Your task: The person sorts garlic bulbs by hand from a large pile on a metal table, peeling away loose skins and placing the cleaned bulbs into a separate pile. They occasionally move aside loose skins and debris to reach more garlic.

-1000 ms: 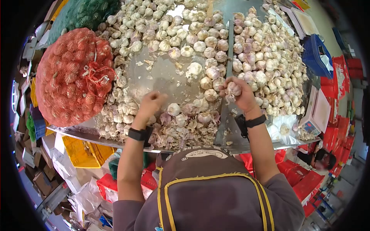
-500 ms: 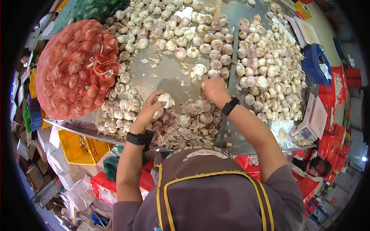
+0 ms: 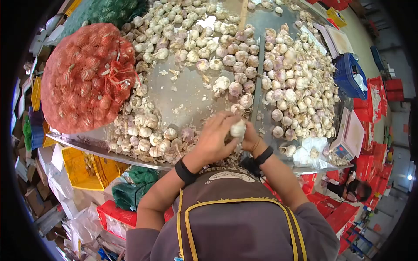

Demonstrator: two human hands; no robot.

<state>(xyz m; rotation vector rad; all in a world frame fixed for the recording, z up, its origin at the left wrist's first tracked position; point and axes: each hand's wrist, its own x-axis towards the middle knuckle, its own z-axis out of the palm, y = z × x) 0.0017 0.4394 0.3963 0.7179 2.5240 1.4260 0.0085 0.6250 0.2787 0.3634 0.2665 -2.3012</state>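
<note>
Close to the near edge of the metal table, both hands meet around a pale garlic bulb. My left hand curls its fingers about the bulb from the left. On the other side my right hand is closed against the same bulb, its fingertips partly hidden. Underneath and to the left lie loose garlic bulbs among papery skins. Just beyond the hands, a row of purplish bulbs runs along a metal divider.
A red net sack full of bulbs sits at the left, with a green net sack behind it. Right of the divider is a large garlic heap. A blue basket and a white scale stand at the right edge.
My right hand has drawn back from the bulbs by the divider toward my body. My left hand has moved right and nearer, so both now meet at one bulb.
</note>
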